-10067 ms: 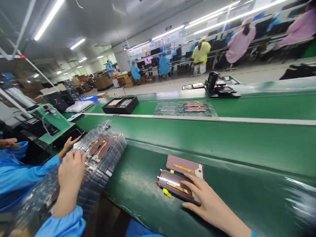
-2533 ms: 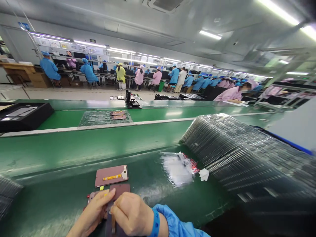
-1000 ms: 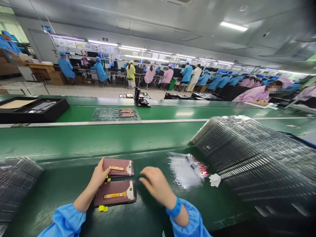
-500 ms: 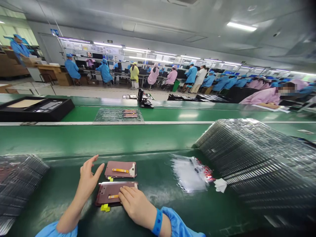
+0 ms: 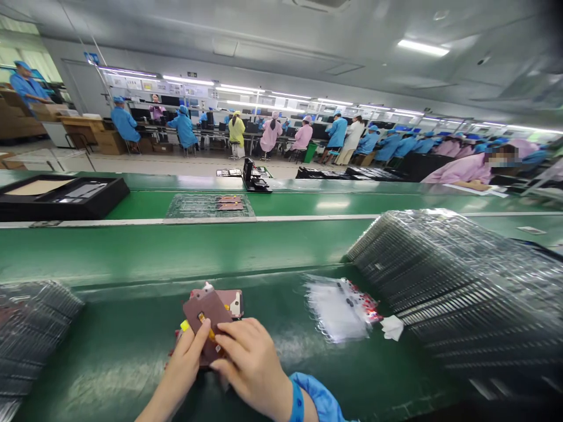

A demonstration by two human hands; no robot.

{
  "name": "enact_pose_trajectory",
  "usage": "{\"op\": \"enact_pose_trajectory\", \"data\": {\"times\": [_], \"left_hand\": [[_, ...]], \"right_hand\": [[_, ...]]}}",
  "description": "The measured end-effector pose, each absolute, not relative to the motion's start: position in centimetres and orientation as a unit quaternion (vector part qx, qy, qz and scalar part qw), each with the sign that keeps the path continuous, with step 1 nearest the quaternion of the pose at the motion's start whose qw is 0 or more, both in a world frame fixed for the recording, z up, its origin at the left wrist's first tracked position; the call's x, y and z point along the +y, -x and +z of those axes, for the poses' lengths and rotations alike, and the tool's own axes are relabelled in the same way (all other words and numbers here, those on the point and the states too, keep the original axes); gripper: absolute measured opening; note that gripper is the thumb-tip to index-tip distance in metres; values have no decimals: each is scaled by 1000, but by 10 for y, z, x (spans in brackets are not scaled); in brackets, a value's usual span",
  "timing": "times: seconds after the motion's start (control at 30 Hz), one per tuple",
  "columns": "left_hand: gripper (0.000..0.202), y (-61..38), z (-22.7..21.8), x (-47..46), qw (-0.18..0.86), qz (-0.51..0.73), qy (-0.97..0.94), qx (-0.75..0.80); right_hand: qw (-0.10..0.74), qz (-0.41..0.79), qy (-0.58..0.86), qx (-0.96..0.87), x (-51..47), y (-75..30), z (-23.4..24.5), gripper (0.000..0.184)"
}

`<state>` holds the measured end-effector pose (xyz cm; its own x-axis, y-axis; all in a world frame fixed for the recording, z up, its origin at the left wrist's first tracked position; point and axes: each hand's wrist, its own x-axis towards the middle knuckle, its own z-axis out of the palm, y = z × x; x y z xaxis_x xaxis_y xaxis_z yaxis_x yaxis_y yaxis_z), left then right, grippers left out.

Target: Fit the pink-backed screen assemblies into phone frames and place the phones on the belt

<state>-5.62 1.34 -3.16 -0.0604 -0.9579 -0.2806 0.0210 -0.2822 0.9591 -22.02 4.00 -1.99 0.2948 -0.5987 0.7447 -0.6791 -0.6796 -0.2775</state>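
Observation:
Both of my hands hold up one brown phone panel (image 5: pixel 206 316) with an orange flex strip and a yellow tab, tilted above the green bench (image 5: pixel 109 357). My left hand (image 5: pixel 187 363) pinches its lower left edge. My right hand (image 5: pixel 248 366) grips its lower right side, fingers closed on it. A second brown panel (image 5: pixel 233 302) lies flat just behind, partly hidden by the held one. Something reddish shows on the bench under my left hand, too hidden to name.
A pile of clear film pieces (image 5: pixel 336 305) and a white wipe (image 5: pixel 393 327) lie to the right. Stacked clear trays (image 5: pixel 448 281) fill the right side; another stack (image 5: pixel 30 328) sits left. Beyond, a conveyor (image 5: pixel 285 234) carries a clear tray (image 5: pixel 210 206) and a black tray (image 5: pixel 61 196). Workers sit far behind.
The near panel lay flat under my right hand, my left hand open beside it. Now both hands have lifted and tilted that panel off the bench.

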Motion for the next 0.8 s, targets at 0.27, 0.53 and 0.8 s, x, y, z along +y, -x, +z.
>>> {"op": "enact_pose_trajectory", "data": {"times": [0.27,0.53,0.8], "left_hand": [[60,54,-31,22,294,-633,-472,-540],[63,63,-30,10,314,-571,-512,-560],[61,60,-22,23,182,-594,-450,-641]], "right_hand": [[-38,525,-716,-458,8,250,-14,16],[73,516,-781,-343,40,220,-11,16],[-290,514,-681,-433,7,246,-16,12]]}}
